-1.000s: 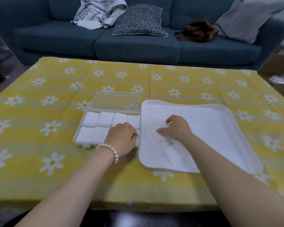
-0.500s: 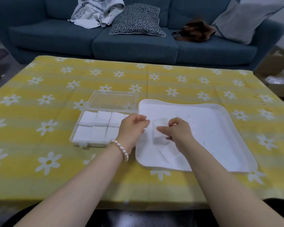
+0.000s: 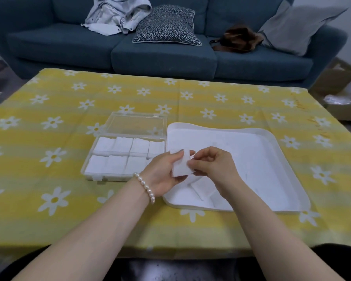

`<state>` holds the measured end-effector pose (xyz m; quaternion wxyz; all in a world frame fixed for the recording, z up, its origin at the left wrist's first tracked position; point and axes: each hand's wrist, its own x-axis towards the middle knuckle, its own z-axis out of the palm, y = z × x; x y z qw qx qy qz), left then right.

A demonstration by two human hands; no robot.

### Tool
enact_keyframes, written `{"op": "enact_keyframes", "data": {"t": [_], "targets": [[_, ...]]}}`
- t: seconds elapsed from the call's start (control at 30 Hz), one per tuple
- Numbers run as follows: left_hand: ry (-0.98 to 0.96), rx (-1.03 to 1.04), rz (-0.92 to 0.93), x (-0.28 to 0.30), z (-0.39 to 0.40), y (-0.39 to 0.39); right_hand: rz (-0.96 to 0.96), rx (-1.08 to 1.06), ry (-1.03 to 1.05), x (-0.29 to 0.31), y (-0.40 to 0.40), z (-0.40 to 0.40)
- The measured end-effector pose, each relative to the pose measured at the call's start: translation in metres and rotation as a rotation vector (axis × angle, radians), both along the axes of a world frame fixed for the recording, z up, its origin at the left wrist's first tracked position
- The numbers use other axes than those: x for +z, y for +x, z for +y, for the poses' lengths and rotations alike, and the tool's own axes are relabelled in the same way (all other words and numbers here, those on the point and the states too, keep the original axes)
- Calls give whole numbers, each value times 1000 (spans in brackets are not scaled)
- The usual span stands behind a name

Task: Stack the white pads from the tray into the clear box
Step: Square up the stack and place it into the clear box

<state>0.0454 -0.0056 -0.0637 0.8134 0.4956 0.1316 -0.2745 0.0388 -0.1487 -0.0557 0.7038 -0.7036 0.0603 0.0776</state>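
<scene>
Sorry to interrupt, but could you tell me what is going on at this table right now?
A person is moving white pads from a white tray into a clear box on the yellow flowered tablecloth. Both the left hand and the right hand hold one pad above the tray's left edge. The box's visible compartments already hold pads, its lid lies open behind it, and a few pads remain in the tray.

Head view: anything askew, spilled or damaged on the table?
Nothing stands out. Both hands, left hand and right hand, hold one white pad above the tray; the clear box holds neat rows, and a few loose pads lie in the tray.
</scene>
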Motion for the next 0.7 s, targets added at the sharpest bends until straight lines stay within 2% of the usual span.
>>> {"op": "enact_keyframes", "data": {"t": [0.13,0.3,0.4,0.53,0.7], "targets": [[94,62,-52,9,21,4,26,16,-30,3,7,22],[582,320,-201,6,60,20,118,-84,35,-5,22,53],[778,273,-247,-1,70,19,157,-73,-78,-14,26,67],[1169,113,-333,-16,70,19,128,-75,-278,-24,28,76],[1293,72,-340,-25,68,20,12,-36,-535,-30,28,82]]}}
